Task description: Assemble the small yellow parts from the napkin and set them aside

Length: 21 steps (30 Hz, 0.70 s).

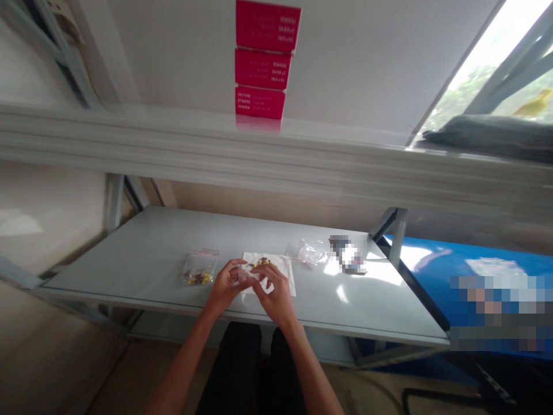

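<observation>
Left hand [225, 285]: closed, with its fingers pinching a piece of clear plastic [244, 276].
Right hand [274, 294]: closed too, and its fingers are on the same plastic.
Plastic: it is between your hands, just above a white paper [280, 274]. It is too small to tell if it is a bag.
Table [142, 259]: your hands are over its near edge, at your 12 o'clock.
Risk, paper: tiny yellow and dark bits [261, 263] lie on it, right by your fingers. If a hand bumps the paper, they could slide off.
Risk, table: it looks smooth and shiny. Loose bits could roll across it and drop off the edge.
Risk, plastic: it looks thin and slippery. A soft pinch could let it slip.
Risk, full bag [199, 270]: it sits at 9 o'clock from your hands. A wide move could knock it.
Counts: 2 hands, 1 piece of plastic in them, 1 paper, and 1 full bag.
More counts: 1 flat bag [307, 252] at 2 o'clock, 1 blurry thing [348, 253] at 2 o'clock, and 3 pink boxes [263, 60] far off at 12 o'clock.
Tiny bits: too small and too many to count.
</observation>
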{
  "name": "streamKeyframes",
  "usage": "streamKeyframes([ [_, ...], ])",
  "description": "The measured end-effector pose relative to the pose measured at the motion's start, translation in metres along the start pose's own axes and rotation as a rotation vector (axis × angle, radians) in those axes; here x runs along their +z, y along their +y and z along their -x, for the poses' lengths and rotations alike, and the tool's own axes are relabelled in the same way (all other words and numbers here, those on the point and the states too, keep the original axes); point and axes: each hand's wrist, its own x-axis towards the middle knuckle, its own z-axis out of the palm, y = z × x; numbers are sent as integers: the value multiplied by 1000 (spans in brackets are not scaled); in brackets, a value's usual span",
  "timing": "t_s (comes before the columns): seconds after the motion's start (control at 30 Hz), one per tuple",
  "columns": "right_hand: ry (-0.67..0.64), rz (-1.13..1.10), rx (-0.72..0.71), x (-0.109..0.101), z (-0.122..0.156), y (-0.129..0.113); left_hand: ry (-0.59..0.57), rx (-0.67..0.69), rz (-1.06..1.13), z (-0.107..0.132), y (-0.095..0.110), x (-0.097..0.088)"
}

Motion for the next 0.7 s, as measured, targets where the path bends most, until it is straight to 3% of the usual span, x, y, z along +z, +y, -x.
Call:
streamKeyframes([
  [0.07, -25, 8, 0, 3, 2, 0, 17, -1, -26, 1, -3, 0],
  [0.4, 182, 44, 171, -14, -4, 37, 184, 89, -244, 3, 5, -1],
  [0.7, 29, 468, -59, 3, 1, 57, 166, 59, -108, 1, -6, -2],
])
